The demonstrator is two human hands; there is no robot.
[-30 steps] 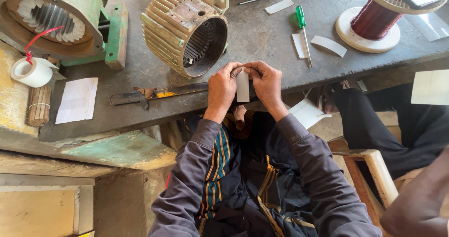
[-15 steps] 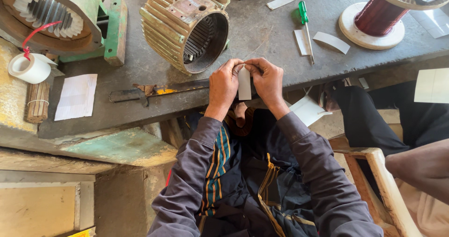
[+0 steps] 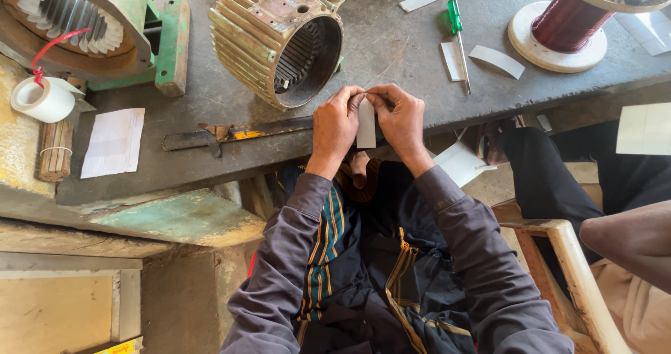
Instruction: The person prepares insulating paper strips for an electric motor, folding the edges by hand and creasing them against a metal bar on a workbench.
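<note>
White paper strip (image 3: pixel 365 125) is pinched upright at its top between left hand (image 3: pixel 335 125) and right hand (image 3: pixel 400 120), fingers clamped for folding, near the ribbed motor housing (image 3: pixel 276 39).

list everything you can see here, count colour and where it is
paper strip: 1, white, pinched between both hands at the bench edge
ribbed motor housing: 1, tan, on the bench just beyond the hands
green motor housing: 1, green, top left of the bench
tape roll: 1, white, far left
paper sheet: 1, white, left on the bench
flat metal tool: 1, dark and rusty, near bench edge
screwdriver: 1, green handle, right of the ribbed housing
cut paper pieces: about three, white, around the screwdriver
wire spool: 1, reddish copper on pale flanges, top right
bench: 1, dark grey
left hand: grip on the strip
right hand: grip on the strip
</note>
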